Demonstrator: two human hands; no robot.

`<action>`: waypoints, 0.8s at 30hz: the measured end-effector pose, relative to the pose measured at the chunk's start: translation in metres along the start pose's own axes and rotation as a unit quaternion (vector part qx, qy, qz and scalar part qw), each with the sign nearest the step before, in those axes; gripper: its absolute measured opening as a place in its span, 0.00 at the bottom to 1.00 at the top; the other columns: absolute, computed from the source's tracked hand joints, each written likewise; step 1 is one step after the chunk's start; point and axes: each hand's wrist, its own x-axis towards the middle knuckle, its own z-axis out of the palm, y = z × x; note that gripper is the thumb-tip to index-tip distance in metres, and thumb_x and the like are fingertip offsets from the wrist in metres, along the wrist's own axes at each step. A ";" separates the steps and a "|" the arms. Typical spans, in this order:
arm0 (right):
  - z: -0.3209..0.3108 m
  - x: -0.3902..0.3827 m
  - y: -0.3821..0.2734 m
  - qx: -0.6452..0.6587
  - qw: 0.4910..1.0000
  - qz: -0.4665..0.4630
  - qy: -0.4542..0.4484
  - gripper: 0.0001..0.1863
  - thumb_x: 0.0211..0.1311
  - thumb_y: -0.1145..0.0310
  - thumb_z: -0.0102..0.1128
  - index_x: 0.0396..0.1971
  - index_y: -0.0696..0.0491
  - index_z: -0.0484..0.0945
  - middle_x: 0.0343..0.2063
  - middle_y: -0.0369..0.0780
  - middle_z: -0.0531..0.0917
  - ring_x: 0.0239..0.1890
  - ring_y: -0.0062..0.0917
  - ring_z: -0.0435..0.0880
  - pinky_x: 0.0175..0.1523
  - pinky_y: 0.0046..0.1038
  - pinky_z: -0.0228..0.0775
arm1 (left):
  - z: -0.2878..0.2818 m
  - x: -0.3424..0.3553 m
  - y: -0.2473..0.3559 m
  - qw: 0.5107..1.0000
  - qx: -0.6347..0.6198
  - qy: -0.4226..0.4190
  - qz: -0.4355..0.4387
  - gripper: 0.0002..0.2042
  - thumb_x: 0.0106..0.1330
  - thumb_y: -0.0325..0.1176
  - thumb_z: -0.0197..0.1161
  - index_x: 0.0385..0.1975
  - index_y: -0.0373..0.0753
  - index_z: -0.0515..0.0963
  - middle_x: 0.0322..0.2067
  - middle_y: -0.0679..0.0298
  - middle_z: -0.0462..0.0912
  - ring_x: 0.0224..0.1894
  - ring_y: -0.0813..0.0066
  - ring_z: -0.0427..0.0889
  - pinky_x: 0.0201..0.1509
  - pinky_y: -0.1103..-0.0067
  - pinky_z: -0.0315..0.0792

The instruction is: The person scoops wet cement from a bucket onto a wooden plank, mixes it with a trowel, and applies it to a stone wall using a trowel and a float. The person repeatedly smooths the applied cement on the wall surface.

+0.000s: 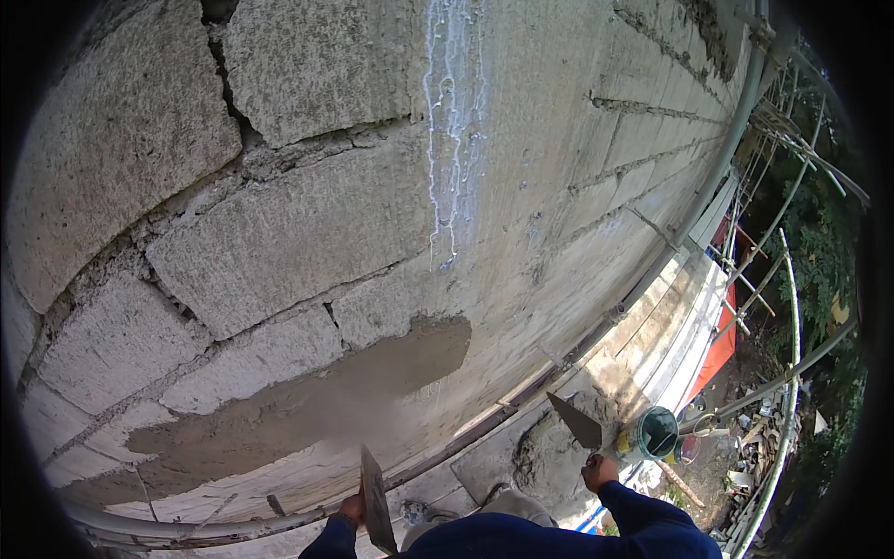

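My right hand (599,471) is closed round the handle of a pointing trowel (575,421), its pointed blade turned up and left. Below that blade a heap of wet grey mortar (549,456) lies on a flat surface. My left hand (352,508) grips a flat float-like board (376,503), seen nearly edge-on, so its exact kind is unclear. The board is close to the block wall (279,224). Across the wall's lower courses runs a dark band of fresh mortar (251,429); part of it looks smeared and blurred in the picture.
A dark green bucket (656,432) stands right of the mortar heap. A long pipe (736,140) runs along the wall. Scaffold poles (792,307), a red sheet (715,359) and rubble are at the right. Whitish drips (453,130) streak the wall above.
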 end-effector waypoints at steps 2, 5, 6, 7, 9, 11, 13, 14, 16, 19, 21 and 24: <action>0.007 -0.019 0.028 0.048 0.998 0.020 0.025 0.16 0.48 0.60 0.63 0.31 0.57 0.78 0.27 0.50 0.83 0.35 0.50 0.84 0.42 0.43 0.75 | 0.087 0.007 0.034 0.997 0.067 -0.036 -0.003 0.20 0.74 0.49 0.55 0.48 0.37 0.79 0.40 0.59 0.86 0.39 0.64 0.85 0.44 0.67 0.79; 0.038 -0.028 0.064 0.091 0.996 0.009 0.001 0.17 0.50 0.59 0.63 0.32 0.59 0.78 0.28 0.51 0.83 0.35 0.49 0.84 0.42 0.42 0.75 | 0.218 -0.011 0.091 0.987 0.148 -0.062 0.000 0.23 0.71 0.52 0.59 0.51 0.38 0.78 0.44 0.60 0.84 0.43 0.68 0.83 0.46 0.69 0.77; 0.040 -0.030 0.045 0.070 0.996 0.014 -0.061 0.19 0.53 0.56 0.61 0.39 0.55 0.79 0.36 0.53 0.85 0.43 0.52 0.83 0.50 0.46 0.76 | 0.229 -0.006 0.098 0.985 0.155 -0.067 0.023 0.24 0.69 0.53 0.60 0.51 0.37 0.78 0.46 0.60 0.83 0.45 0.68 0.82 0.47 0.68 0.76; 0.046 -0.037 0.047 0.066 0.995 0.007 -0.077 0.19 0.54 0.55 0.61 0.39 0.55 0.79 0.36 0.53 0.85 0.43 0.52 0.83 0.50 0.46 0.76 | 0.256 0.001 0.108 0.981 0.163 -0.096 0.031 0.23 0.70 0.52 0.59 0.53 0.38 0.77 0.47 0.60 0.83 0.46 0.68 0.82 0.48 0.69 0.76; 0.055 -0.046 0.061 0.056 0.993 -0.003 -0.103 0.20 0.57 0.54 0.60 0.40 0.54 0.79 0.35 0.53 0.85 0.43 0.51 0.83 0.49 0.48 0.75 | 0.317 0.008 0.124 0.973 0.166 -0.156 0.047 0.23 0.71 0.49 0.57 0.55 0.38 0.76 0.49 0.60 0.82 0.46 0.70 0.81 0.49 0.71 0.76; 0.052 -0.067 0.083 0.101 0.993 -0.010 -0.062 0.17 0.58 0.58 0.62 0.39 0.56 0.76 0.30 0.52 0.84 0.37 0.50 0.84 0.43 0.48 0.75 | 0.402 -0.008 0.147 0.969 0.142 -0.201 0.035 0.23 0.73 0.48 0.55 0.57 0.37 0.75 0.51 0.59 0.82 0.48 0.71 0.81 0.51 0.71 0.76; 0.028 -0.085 0.077 0.154 0.987 -0.036 -0.027 0.16 0.56 0.62 0.65 0.35 0.59 0.73 0.24 0.51 0.83 0.32 0.50 0.84 0.37 0.45 0.75 | 0.443 -0.004 0.142 0.971 0.120 -0.208 -0.024 0.22 0.73 0.47 0.54 0.58 0.38 0.75 0.51 0.59 0.82 0.49 0.71 0.81 0.53 0.71 0.76; 0.014 -0.091 0.070 0.187 0.979 -0.034 -0.070 0.15 0.57 0.64 0.66 0.35 0.57 0.72 0.21 0.50 0.81 0.30 0.50 0.83 0.35 0.45 0.74 | 0.449 0.017 0.140 0.970 0.115 -0.204 -0.058 0.22 0.74 0.47 0.53 0.59 0.38 0.74 0.51 0.59 0.82 0.50 0.71 0.82 0.53 0.71 0.76; 0.007 -0.098 0.074 0.214 0.973 -0.065 -0.060 0.14 0.58 0.64 0.66 0.34 0.57 0.72 0.22 0.50 0.81 0.28 0.50 0.82 0.34 0.45 0.73 | 0.489 0.054 0.125 0.964 0.126 -0.207 -0.111 0.22 0.74 0.47 0.52 0.59 0.39 0.74 0.51 0.58 0.82 0.50 0.71 0.82 0.54 0.72 0.76; 0.025 -0.088 0.087 0.201 0.973 -0.051 -0.097 0.12 0.59 0.65 0.63 0.35 0.55 0.72 0.24 0.50 0.80 0.31 0.50 0.82 0.36 0.45 0.73 | 0.561 0.065 0.092 0.944 0.216 -0.225 -0.104 0.22 0.74 0.46 0.52 0.60 0.38 0.74 0.51 0.58 0.82 0.50 0.71 0.82 0.54 0.72 0.76; 0.080 -0.063 0.122 0.252 0.966 0.004 -0.053 0.12 0.60 0.68 0.61 0.37 0.56 0.69 0.24 0.50 0.80 0.31 0.51 0.81 0.36 0.46 0.72 | 0.601 0.073 0.060 0.921 0.289 -0.245 -0.092 0.22 0.74 0.46 0.52 0.60 0.38 0.74 0.51 0.58 0.83 0.50 0.71 0.82 0.54 0.72 0.76; 0.136 0.008 0.185 0.228 0.968 0.102 0.037 0.13 0.60 0.70 0.59 0.38 0.60 0.66 0.25 0.57 0.80 0.32 0.55 0.80 0.37 0.51 0.71 | 0.627 0.090 0.018 0.875 0.395 -0.272 -0.067 0.22 0.74 0.46 0.52 0.60 0.38 0.74 0.50 0.58 0.83 0.49 0.71 0.82 0.55 0.72 0.76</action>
